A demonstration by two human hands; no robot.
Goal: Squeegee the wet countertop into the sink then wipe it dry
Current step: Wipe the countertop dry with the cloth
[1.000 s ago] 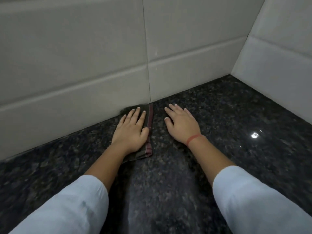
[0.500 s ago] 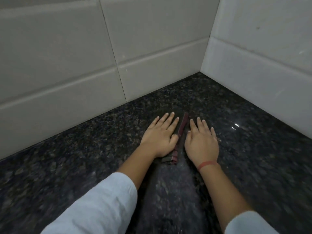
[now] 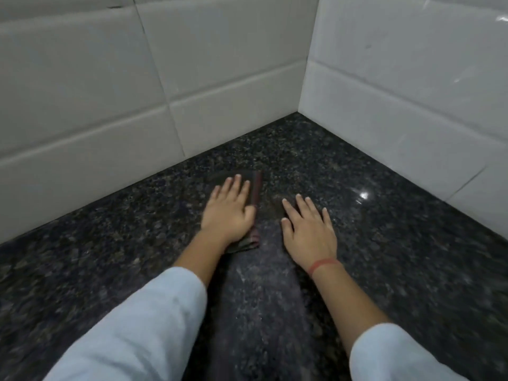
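Observation:
A dark folded cloth (image 3: 254,188) with a reddish stripe lies flat on the black speckled granite countertop (image 3: 398,257). My left hand (image 3: 229,213) presses down on the cloth with straight fingers and covers most of it. To its right, my right hand (image 3: 309,229) rests flat on the bare stone with fingers spread, a red band at the wrist. A duller streak runs along the stone between my forearms toward me. No sink or squeegee is in view.
Grey-white wall tiles (image 3: 110,105) rise behind the counter and a white tiled wall (image 3: 412,105) stands on the right; they meet in a corner just beyond the cloth. A bright light glint (image 3: 363,195) shows on the stone at right.
The cloth under my left hand slid away from the back wall, then pushed forward again toward the corner. My right hand stayed flat beside it and now lies a little farther from the cloth.

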